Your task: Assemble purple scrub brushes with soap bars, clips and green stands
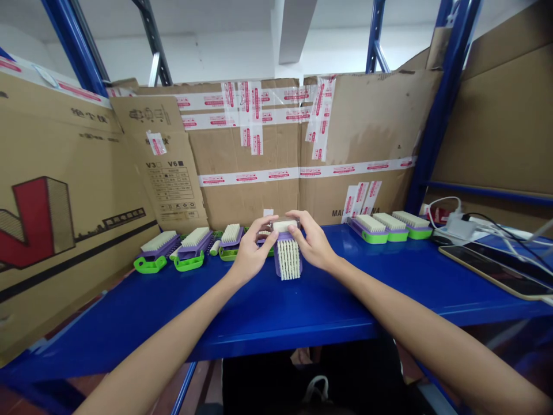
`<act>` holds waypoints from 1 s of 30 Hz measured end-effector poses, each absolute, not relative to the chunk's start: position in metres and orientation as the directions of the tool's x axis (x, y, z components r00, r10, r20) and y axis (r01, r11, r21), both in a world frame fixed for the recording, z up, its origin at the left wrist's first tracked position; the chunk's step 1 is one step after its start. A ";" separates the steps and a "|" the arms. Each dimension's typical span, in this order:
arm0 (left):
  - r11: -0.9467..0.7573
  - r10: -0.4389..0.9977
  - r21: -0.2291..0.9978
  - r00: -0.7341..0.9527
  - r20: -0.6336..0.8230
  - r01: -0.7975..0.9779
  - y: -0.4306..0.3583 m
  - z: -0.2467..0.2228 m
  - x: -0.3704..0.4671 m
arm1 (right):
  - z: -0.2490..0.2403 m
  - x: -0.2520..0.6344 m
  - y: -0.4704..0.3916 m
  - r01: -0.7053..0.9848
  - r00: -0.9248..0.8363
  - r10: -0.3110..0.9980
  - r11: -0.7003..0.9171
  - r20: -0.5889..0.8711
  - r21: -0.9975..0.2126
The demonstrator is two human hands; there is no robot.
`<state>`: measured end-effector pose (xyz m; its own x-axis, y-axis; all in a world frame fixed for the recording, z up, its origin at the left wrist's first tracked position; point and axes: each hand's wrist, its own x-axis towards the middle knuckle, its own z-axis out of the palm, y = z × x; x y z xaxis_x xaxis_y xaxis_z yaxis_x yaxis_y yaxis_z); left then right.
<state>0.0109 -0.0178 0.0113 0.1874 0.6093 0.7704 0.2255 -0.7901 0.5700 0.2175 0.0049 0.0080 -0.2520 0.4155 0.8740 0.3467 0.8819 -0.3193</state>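
Nearest the camera, two bare forearms reach in from the lower corners, above black clothing with a white drawstring; they end in the left hand and the right hand, both grasping the upper end of one purple brush with rows of cream bristles, thumbs on its near side; a whitish piece shows between the hands, its full shape hidden; the brush is tilted, bristles facing the camera, over the middle of the smooth blue tabletop; I cannot tell whether it touches the surface. To the left, three cream-bristled purple brushes with bright green loops lie bristles up; to the right, three cream-bristled purple brushes with green ends lie close together, bristles up; beyond them are a dark-screened phone with a gold edge and a white charger with cables; brown cardboard panels with red-and-white tape stand behind.
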 end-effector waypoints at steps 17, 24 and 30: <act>-0.822 0.549 0.466 0.238 0.801 0.327 -0.013 0.007 0.009 | 0.005 0.216 0.006 0.319 -0.185 0.425 0.879 0.886 -0.354; -0.826 0.529 0.425 0.252 0.810 0.371 -0.014 0.009 0.008 | 0.005 0.216 0.005 0.335 -0.186 0.435 0.871 0.881 -0.359; -0.826 0.527 0.413 0.265 0.808 0.384 -0.014 0.010 0.007 | 0.005 0.217 0.004 0.332 -0.190 0.428 0.875 0.884 -0.352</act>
<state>0.0074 -0.0141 0.0095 0.2648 0.5269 0.8076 0.3842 -0.8258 0.4128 0.2166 0.0043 0.0053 -0.1903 0.4280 0.8835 0.3320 0.8750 -0.3524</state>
